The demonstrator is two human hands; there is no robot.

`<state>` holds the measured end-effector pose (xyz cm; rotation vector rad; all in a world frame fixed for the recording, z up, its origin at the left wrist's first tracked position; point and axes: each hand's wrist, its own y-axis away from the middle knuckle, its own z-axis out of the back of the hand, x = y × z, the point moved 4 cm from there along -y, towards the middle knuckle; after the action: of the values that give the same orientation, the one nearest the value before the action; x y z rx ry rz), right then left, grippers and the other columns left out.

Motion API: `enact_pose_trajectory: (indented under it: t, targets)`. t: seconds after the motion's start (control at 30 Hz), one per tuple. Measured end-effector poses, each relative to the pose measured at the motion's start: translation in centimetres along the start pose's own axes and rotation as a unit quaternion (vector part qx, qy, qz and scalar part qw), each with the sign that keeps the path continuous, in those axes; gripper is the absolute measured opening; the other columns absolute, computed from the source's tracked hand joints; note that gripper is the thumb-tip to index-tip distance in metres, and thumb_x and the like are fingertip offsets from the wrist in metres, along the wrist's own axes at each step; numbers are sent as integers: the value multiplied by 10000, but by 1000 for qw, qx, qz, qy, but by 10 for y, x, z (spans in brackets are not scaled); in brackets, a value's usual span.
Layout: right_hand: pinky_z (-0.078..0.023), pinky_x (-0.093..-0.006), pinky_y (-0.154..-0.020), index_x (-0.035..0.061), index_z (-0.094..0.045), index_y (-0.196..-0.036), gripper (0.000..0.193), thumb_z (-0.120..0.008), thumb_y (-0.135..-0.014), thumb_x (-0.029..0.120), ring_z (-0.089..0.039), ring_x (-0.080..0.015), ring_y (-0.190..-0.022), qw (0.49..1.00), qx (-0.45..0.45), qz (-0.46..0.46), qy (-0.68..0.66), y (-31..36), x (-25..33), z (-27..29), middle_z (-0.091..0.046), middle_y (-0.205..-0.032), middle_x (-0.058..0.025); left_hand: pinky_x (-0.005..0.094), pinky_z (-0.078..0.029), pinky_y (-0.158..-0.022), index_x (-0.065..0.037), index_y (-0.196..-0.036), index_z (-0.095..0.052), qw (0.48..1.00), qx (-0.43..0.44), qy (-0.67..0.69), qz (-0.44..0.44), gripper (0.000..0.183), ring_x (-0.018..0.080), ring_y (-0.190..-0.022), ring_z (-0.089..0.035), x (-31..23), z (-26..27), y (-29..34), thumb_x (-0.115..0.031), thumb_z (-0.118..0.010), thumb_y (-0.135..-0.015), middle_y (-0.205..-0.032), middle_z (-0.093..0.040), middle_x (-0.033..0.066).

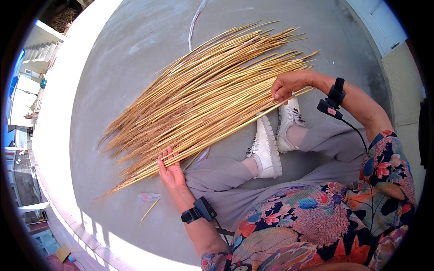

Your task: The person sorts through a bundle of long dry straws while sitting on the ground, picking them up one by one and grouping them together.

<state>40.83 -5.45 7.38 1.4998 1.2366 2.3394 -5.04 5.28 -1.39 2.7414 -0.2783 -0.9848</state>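
Observation:
A broad layer of long, dry yellow stalks (212, 97) with brown feathery tops lies slantwise across the floor in front of me. Along its near edge runs one long pale stalk (233, 131), held between my two hands. My right hand (289, 86) is closed in a pinch around its thicker end, above my shoes. Toward the feathery end, my left hand (171, 171) is turned palm up, its fingers curled around the stalk and perhaps a few beside it. The exact number in each grasp is hidden.
Grey concrete floor (122, 58) surrounds the stalks. White shoes (266, 153) are close to their near edge. A twisted pale strip (194, 27) lies beyond them. Near my left forearm are a short stalk piece (149, 210) and a scrap of plastic (148, 197). A pale door (382, 25) stands at far right.

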Motion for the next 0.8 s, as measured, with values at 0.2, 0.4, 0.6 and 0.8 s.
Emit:
enact_pose_trajectory:
  t: [0.2, 0.4, 0.6, 0.8]
  targets:
    - [-454, -335, -652, 16, -610, -870, 192, -572, -809, 193, -581, -246, -693, 943, -178, 91, 267, 6, 44, -5, -620, -755, -121, 530, -402, -938, -25, -1040, -493, 1000, -3, 24, -6, 224, 366, -1179, -429, -3, -8, 4, -208, -464, -915, -1114, -549, 157]
    - [-439, -389, -681, 56, -594, -793, 122, -590, -763, 174, -545, -299, -793, 878, -221, 185, 382, 1, 55, -20, -538, -806, -110, 550, -385, -943, -23, -1041, -485, 998, 7, 55, -5, 240, 364, -1195, -412, 2, -9, 5, -230, -442, -926, -1078, -540, 144]
    - [-451, -391, -694, 42, -585, -793, 140, -585, -760, 178, -557, -299, -803, 837, -256, 111, 470, -11, 58, -22, -547, -812, -120, 565, -372, -948, -46, -1001, -500, 997, 56, 57, -5, 208, 371, -1191, -417, -2, -25, 15, -232, -444, -925, -1079, -553, 153]
    - [-453, -387, -730, 47, -498, -1090, 357, -575, -783, 211, -558, -289, -859, 778, -314, 318, 441, -26, 120, -88, -554, -890, -117, 586, -302, -999, -26, -983, -497, 994, 34, 103, -7, 218, 365, -1222, -378, -2, -34, 22, -204, -376, -946, -1149, -519, 179]
